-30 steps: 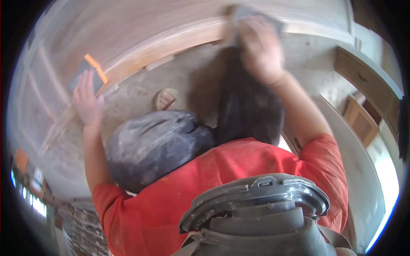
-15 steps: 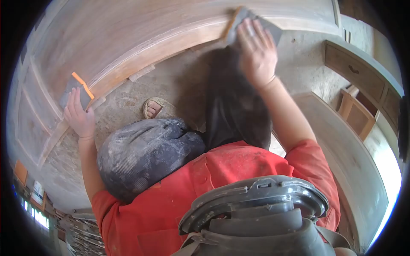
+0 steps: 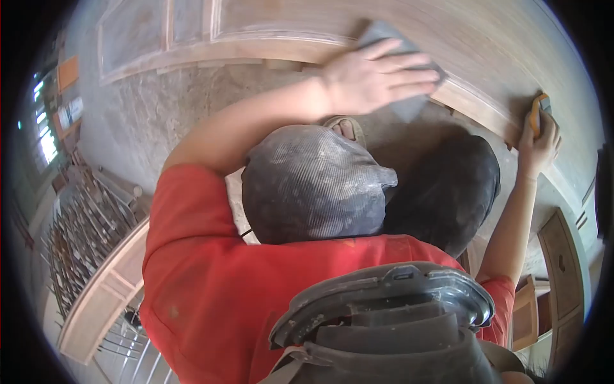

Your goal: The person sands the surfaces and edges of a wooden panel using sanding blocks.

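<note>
My left hand (image 3: 380, 80) lies with fingers spread on a grey pad (image 3: 384, 35), which rests against the lower part of a pale wooden panel (image 3: 473, 48). The hand is slightly blurred. Far to the right, my right hand (image 3: 541, 146) has its fingers curled round a second pad (image 3: 536, 115) with an orange edge, touching the same panel. Its thumb side is nearest the panel's lower rail.
My knees (image 3: 313, 182) and a sandalled foot (image 3: 345, 128) are below the panel. At the right stands wooden furniture (image 3: 563, 269) with a small frame (image 3: 526, 313). Another wooden piece (image 3: 105, 301) and many thin rods (image 3: 83, 237) lie at the lower left.
The view has turned to the right. My left hand has swung across to the middle with its pad, and my right hand now reaches far right, its fingers curled rather than flat.
</note>
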`<move>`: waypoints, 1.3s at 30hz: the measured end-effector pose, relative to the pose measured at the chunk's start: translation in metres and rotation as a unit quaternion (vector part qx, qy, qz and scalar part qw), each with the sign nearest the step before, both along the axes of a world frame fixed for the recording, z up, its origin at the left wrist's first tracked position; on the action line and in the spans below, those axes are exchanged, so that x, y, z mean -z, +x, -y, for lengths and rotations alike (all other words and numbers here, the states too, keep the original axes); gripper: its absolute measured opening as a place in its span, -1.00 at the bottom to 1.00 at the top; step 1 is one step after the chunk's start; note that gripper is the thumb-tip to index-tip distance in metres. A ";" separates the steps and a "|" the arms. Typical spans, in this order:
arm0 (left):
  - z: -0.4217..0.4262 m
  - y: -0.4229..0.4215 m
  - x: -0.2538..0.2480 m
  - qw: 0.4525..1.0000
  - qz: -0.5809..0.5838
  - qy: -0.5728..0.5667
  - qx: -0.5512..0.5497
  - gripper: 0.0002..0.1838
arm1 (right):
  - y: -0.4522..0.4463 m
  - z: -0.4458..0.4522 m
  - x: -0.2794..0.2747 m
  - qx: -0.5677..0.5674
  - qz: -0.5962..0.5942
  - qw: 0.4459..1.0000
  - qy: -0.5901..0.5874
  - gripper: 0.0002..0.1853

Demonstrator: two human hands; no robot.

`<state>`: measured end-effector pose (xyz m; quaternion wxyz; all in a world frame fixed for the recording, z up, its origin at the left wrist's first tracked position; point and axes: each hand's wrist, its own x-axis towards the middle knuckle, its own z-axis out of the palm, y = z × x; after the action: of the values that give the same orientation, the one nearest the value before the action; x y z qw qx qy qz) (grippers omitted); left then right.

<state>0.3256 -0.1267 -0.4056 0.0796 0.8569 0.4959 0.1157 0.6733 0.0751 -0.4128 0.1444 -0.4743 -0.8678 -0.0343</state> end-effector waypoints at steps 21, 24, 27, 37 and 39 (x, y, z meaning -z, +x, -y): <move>0.019 -0.039 -0.011 0.988 -0.101 0.034 -0.111 -0.43 | 0.000 0.001 0.002 -0.051 0.076 0.995 0.042 -0.53; 0.018 -0.054 -0.015 0.986 -0.110 0.041 -0.120 -0.45 | 0.002 -0.001 0.001 -0.064 0.061 0.995 0.038 -0.53; 0.056 -0.085 -0.039 0.971 -0.175 -0.034 -0.159 -0.47 | 0.003 0.001 0.000 -0.066 0.068 0.995 0.028 -0.53; 0.024 -0.047 -0.009 0.982 -0.105 0.022 -0.159 -0.38 | 0.007 0.003 -0.003 -0.086 0.080 0.992 0.044 -0.59; 0.056 -0.089 -0.020 0.958 -0.199 0.011 -0.207 -0.33 | 0.008 0.001 -0.001 -0.095 0.059 0.993 0.042 -0.59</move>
<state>0.2368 -0.1824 -0.3851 -0.0554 0.7422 0.6668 -0.0375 0.6812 0.0740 -0.4121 0.1149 -0.3807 -0.9136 -0.0849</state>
